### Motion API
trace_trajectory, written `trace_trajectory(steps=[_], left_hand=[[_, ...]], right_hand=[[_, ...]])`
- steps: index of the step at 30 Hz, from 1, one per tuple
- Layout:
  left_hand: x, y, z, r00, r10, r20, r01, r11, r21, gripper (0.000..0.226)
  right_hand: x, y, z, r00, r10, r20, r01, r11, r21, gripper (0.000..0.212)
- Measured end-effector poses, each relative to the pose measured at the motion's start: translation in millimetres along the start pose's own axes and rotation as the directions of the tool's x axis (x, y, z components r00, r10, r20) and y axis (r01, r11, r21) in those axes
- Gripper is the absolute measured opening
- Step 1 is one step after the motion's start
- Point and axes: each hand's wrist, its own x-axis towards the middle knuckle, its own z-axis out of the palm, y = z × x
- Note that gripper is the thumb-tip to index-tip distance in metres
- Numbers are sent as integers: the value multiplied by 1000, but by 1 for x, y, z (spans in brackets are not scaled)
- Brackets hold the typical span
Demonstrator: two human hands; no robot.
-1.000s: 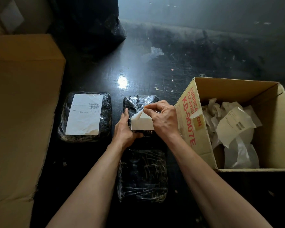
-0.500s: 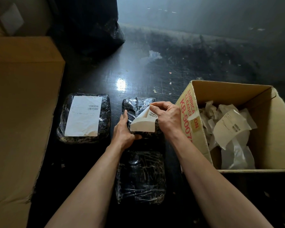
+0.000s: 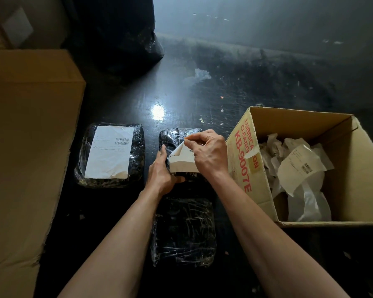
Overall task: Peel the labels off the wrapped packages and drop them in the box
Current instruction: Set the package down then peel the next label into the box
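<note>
Between the two hands, on the dark tabletop [image 3: 202, 97], lies a black package [image 3: 177, 139] wrapped in shiny clear film. Its white label [image 3: 182, 163] is half peeled and folded back toward the person, blank underside up. The right hand [image 3: 207, 153] pinches the label's lifted corner between thumb and forefinger; the left hand [image 3: 162, 173] grips the package's near left edge. To the left sits a second wrapped package [image 3: 110, 154] with its barcoded label [image 3: 110, 151] flat and intact. A third package [image 3: 183, 231], just nearer the person, shows no label. At right, the open cardboard box [image 3: 243, 151] with red lettering holds a heap of crumpled peeled labels [image 3: 297, 168]. The box's near right corner is cut off, and the print on the labels is too small to read.
</note>
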Motion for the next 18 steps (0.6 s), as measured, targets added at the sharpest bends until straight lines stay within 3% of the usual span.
trace_trajectory(steps=[11,18], left_hand=[[0,0,0,1000,0,1,0,1000,0,134],[0,-1,0,1000,-15,5,15,1000,-23,136]], right_hand=[[0,14,-25,988,151,-37,-144,978,152,7],[-4,-1,-14,1000,-6,17,5,999,36,5]])
